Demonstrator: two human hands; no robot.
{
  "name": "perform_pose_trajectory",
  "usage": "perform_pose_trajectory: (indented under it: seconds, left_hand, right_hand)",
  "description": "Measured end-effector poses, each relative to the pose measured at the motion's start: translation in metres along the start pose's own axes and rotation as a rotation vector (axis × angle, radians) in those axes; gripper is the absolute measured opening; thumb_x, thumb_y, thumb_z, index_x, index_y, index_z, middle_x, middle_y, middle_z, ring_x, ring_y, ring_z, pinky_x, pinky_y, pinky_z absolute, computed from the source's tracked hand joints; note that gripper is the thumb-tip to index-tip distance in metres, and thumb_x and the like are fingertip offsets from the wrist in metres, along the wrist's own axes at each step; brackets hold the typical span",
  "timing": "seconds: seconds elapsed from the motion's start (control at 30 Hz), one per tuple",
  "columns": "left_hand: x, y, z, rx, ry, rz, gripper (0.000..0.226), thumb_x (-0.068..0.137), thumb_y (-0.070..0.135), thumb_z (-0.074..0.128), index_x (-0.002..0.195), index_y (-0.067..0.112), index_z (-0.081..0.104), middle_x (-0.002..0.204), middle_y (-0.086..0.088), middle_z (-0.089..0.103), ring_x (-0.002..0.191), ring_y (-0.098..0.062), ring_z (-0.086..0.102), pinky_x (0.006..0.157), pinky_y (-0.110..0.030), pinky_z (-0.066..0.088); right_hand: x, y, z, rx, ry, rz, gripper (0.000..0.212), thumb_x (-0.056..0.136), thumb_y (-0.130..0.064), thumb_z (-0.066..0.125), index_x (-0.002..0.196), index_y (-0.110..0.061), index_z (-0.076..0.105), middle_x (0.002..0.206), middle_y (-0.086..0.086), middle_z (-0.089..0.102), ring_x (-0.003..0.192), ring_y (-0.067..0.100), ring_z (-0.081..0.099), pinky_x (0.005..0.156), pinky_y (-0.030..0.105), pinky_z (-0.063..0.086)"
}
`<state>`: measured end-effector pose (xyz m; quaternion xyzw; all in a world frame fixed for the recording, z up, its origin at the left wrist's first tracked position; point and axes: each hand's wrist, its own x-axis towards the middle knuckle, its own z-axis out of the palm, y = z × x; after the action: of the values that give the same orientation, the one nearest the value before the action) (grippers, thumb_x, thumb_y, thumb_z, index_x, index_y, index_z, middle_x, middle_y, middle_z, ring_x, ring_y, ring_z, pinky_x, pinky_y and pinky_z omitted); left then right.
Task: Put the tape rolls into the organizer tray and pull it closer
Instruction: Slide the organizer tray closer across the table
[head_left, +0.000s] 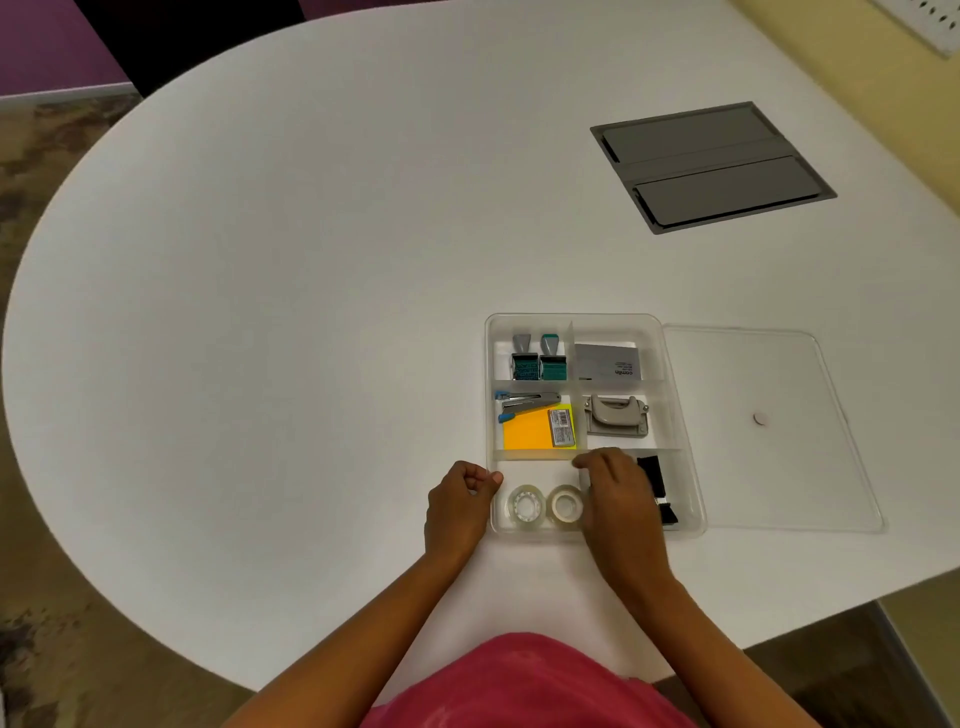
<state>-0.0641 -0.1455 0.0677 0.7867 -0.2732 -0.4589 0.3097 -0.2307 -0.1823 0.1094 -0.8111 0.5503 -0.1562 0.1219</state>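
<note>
The clear organizer tray (613, 319) lies on the white table (311, 312), just in front of me. Two clear tape rolls (526, 506) (566, 505) lie flat, side by side, in its near left compartment. My left hand (460, 506) pinches the tray's left wall with thumb and fingers. Over the near middle of the tray is my right hand (618, 499), its fingers curled onto the inner divider beside the right roll. That hand hides part of the near right compartment.
The tray also holds two stamps (537, 358), a grey card box (608, 362), a stapler (527, 405), yellow sticky notes (535, 428), a hole punch (618, 415) and black binder clips (657, 483). Its clear lid (769, 431) lies to the right. A grey cable hatch (711, 166) sits far right.
</note>
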Motion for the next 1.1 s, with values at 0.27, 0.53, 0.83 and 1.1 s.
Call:
perform_pose_trajectory:
  seconds: [0.27,0.53,0.83,1.1]
  left_hand:
    - [-0.001,-0.005,0.005,-0.03,0.042,0.043,0.013,0.088,0.032,0.061,0.09,0.021,0.056,0.082,0.006,0.059,0.085,-0.026,0.064,0.08,-0.052,0.057]
    - [-0.002,-0.009,0.007,-0.034,0.058,0.078,0.011,0.089,0.032,0.061,0.088,0.022,0.055,0.078,0.01,0.057,0.083,-0.024,0.061,0.079,-0.053,0.057]
    - [-0.006,-0.006,0.01,-0.075,0.103,0.081,0.016,0.088,0.028,0.062,0.091,0.014,0.058,0.079,0.002,0.058,0.085,-0.03,0.062,0.08,-0.053,0.057]
    - [-0.004,-0.007,0.005,-0.08,0.069,0.086,0.018,0.088,0.029,0.062,0.091,0.011,0.058,0.084,-0.006,0.061,0.076,-0.028,0.062,0.064,-0.038,0.057]
  right_hand:
    - [-0.008,0.09,-0.031,0.028,0.333,0.37,0.031,0.079,0.025,0.051,0.099,0.006,0.064,0.095,0.024,0.062,0.089,0.037,0.06,0.075,0.033,0.046]
    - [-0.015,0.146,-0.018,0.131,-0.075,0.689,0.008,0.084,-0.002,0.068,0.081,0.004,0.067,0.082,0.022,0.068,0.073,0.029,0.06,0.064,0.029,0.043]
    - [-0.023,0.136,-0.008,-0.034,-0.226,0.561,0.025,0.076,0.013,0.053,0.066,-0.01,0.05,0.08,0.013,0.06,0.069,0.024,0.052,0.053,0.024,0.032]
    - [-0.017,0.131,-0.036,-0.093,0.045,0.436,0.017,0.076,0.014,0.064,0.068,0.001,0.057,0.065,0.013,0.051,0.055,0.022,0.046,0.045,0.022,0.025]
